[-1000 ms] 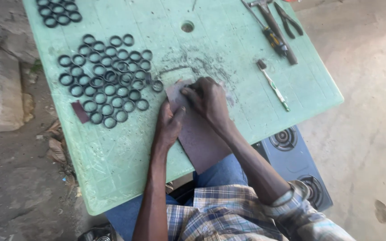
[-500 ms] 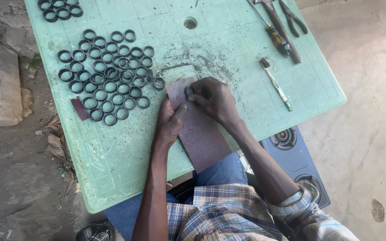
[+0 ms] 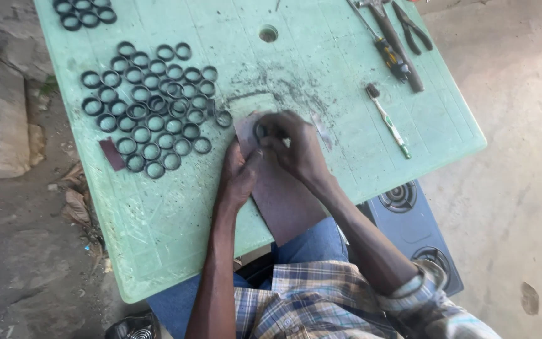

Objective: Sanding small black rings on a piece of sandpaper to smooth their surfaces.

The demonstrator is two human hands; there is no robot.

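A black ring [image 3: 260, 130] is gripped by right hand [image 3: 296, 147] fingers, pressed on a brown sheet [image 3: 283, 194] at bench [image 3: 321, 50] centre; sheet's long axis runs near–far. Left hand [image 3: 236, 179] lies flat on sheet, just left. Ring pile [image 3: 152, 107] far-left.

**No packaging, no labels, no signs, no screens**

Scanning the whole view from the head camera now: not one package, box, bag or wrapper anywhere. No label or sticker can be made out, no sign stands or hangs in sight, and no screen or display shows. Nothing to report.
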